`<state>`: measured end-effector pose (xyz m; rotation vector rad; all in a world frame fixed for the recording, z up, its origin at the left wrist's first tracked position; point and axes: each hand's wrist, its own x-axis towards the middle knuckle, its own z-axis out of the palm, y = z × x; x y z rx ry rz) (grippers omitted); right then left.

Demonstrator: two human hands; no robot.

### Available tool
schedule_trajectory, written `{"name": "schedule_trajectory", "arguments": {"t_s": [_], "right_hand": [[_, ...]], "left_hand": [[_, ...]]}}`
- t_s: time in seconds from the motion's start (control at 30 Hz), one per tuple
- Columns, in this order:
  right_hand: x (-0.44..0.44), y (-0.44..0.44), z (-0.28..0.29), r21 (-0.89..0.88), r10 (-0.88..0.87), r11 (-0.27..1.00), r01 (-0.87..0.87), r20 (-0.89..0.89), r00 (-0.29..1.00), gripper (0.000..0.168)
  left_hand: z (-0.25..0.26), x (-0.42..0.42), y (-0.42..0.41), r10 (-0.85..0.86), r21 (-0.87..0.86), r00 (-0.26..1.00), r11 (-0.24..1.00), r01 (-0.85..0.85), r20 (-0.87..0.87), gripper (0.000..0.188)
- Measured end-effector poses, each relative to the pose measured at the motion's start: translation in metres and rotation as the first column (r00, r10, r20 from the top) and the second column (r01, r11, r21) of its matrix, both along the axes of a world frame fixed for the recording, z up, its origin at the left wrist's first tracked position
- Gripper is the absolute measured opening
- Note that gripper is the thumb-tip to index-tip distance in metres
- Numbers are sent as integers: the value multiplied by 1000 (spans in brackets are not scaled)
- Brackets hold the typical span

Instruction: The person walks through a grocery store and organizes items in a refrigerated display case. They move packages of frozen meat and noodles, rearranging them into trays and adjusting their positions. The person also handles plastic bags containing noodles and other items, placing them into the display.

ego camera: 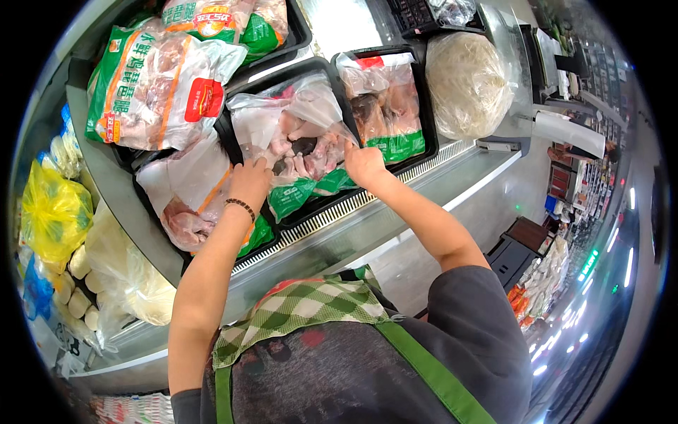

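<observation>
A clear plastic bag of raw chicken pieces point(302, 159), with a green printed lower end, lies in the middle black tray point(312, 64). At its left edge, the fingers of my left hand point(252, 180) are curled on the plastic. My right hand point(365, 165) pinches the bag's right side, where the film is pulled up loosely over the meat. Left of it, partly behind my left forearm, is another bag of chicken point(185, 220) in a tray. On the right, a third chicken bag point(389, 108) rests in its own black tray point(433, 139).
Large printed chicken bags point(153, 90) are piled at the upper left. A big tied bag of pale contents point(466, 85) stands at the right end. A slotted vent strip point(328, 211) runs along the case's front. Beyond the left divider are a yellow bag point(55, 212) and pale rolls point(79, 305).
</observation>
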<state>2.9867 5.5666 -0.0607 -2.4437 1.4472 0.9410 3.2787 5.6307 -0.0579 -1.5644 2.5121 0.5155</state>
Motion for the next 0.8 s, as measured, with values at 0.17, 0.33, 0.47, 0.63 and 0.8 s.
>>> {"name": "schedule_trajectory", "arguments": {"t_s": [0.17,0.33,0.47,0.63,0.8], "right_hand": [[12,-11,-5,8,-239,970,241,154,959,63],[46,-41,-7,-28,-342,932,360,251,906,77],[62,-66,-15,-140,-225,948,284,335,915,62],[78,-80,-13,-248,173,968,-44,528,832,35],[92,-40,-85,-223,273,950,-220,243,931,19]], "left_hand": [[-8,3,3,65,-62,994,996,-70,-92,13],[3,6,-27,186,-77,973,977,-198,-133,14],[-19,-7,-49,317,54,942,948,-313,-111,24],[-43,-18,-63,554,123,821,832,-540,-142,38],[-19,-6,-84,712,250,679,701,-668,-180,37]]}}
